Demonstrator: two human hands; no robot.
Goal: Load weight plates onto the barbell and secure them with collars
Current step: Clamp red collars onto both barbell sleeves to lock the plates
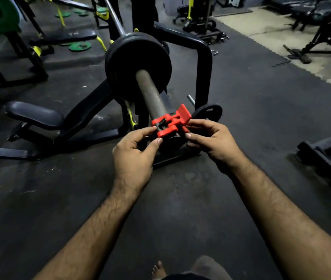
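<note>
I judge this side's black plate [138,65] loaded on the barbell sleeve [150,96]; both grips, left hand [134,152] and right hand [213,140], pinch the red collar [170,123] at the sleeve's tip, lever up, unclamped.

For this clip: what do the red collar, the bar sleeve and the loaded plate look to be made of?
Red collar: likely moulded plastic, with a uniform matte colour and blocky lever. Bar sleeve: metal, dull grey with a worn, patchy sheen. Loaded plate: black and matte; rubber coating or painted iron, cannot tell which.
</note>
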